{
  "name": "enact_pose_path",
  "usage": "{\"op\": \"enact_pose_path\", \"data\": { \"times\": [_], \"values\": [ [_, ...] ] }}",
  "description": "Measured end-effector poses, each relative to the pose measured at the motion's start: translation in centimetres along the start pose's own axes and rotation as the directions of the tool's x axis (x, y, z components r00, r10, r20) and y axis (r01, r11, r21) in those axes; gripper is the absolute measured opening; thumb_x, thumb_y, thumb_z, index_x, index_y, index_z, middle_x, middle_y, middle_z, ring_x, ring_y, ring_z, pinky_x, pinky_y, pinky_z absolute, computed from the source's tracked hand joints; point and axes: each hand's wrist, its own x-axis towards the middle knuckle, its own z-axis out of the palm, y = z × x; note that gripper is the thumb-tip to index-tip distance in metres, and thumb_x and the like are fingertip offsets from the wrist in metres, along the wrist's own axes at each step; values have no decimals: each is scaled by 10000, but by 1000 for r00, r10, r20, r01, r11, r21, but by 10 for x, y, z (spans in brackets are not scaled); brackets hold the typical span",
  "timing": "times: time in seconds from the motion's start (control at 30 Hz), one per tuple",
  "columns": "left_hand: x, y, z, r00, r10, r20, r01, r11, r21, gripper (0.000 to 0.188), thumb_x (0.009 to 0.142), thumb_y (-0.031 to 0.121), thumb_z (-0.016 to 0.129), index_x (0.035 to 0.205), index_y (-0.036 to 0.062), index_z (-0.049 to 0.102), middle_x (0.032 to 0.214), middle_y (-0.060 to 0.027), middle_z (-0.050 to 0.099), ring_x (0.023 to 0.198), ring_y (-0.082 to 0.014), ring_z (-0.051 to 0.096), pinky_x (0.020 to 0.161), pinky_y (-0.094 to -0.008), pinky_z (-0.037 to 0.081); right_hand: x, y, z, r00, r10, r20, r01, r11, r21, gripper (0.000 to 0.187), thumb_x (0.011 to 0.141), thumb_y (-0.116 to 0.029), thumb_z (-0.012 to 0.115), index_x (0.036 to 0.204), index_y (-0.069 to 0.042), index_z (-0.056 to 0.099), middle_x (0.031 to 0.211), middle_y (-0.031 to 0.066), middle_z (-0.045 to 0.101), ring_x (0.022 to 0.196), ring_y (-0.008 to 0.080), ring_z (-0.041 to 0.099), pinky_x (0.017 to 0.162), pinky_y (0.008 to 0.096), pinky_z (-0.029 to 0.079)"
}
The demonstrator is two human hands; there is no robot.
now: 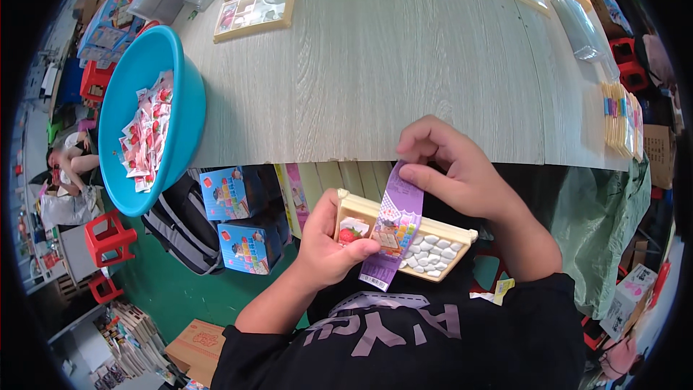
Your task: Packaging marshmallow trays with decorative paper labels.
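Note:
My left hand (325,247) is closed round the left end of a shallow cream-yellow tray (456,232), held tilted over my lap. A small packet with a strawberry picture (353,230) lies in its left compartment. White pebble-like pieces (434,254) fill the right one. Across the middle of the tray runs a purple printed card strip (401,206), with my left thumb beside it. The strip's upper end is pinched between the thumb and fingers of my right hand (453,173). Whether the strip wraps beneath the tray is hidden.
A turquoise basin (189,112) of strawberry-printed packets (149,133) stands at the table's left. Several filled trays (254,13) line the table's (346,79) far side. Clear plastic sleeves (580,27) and a stack of cards (618,120) lie at right. Blue boxes (245,247) are below left.

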Motion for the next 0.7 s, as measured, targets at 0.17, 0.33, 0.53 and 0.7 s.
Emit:
{"op": "enact_pose_path", "data": {
  "times": [0.17, 0.33, 0.53, 0.7],
  "values": [
    [-1, 2, 4, 976, 194, 99, -201, 977, 73, 433, 865, 123, 786, 1099, 38, 433, 1041, -100, 606, 889, -107, 586, 787, -252, 474, -15, 10, 19, 999, -33, 42, 25, 983, 184, 203, 927, 19, 638, 1094, -32, 535, 975, 30, 621, 918, 89, 625, 808, 251, 492],
    [10, -3, 5, 897, 409, 169, -441, 856, 270, 381, 846, 117, 784, 1036, 53, 460, 968, -115, 586, 794, -143, 532, 743, -267, 450, -19, 22, 33, 981, 14, 192, -108, 866, 488, 209, 925, -75, 703, 1061, -43, 547, 949, 18, 612, 854, 72, 604, 756, 224, 471],
    [13, -7, 17, 910, 411, 57, -412, 879, 238, 376, 858, 162, 782, 1049, 47, 480, 963, -121, 614, 857, -170, 534, 757, -287, 457, -18, 36, 36, 957, 0, 290, -187, 763, 619, 279, 923, -170, 727, 1061, -49, 517, 966, 8, 588, 858, 60, 571, 772, 217, 456],
    [15, -11, 11, 902, 415, 117, -430, 858, 282, 389, 863, 189, 784, 1045, 55, 468, 939, -115, 648, 848, -167, 532, 772, -295, 453, -15, 41, 34, 935, 3, 355, -220, 789, 573, 365, 897, -228, 767, 1066, -54, 493, 950, -10, 574, 875, 52, 557, 788, 225, 452]
  ]
}}
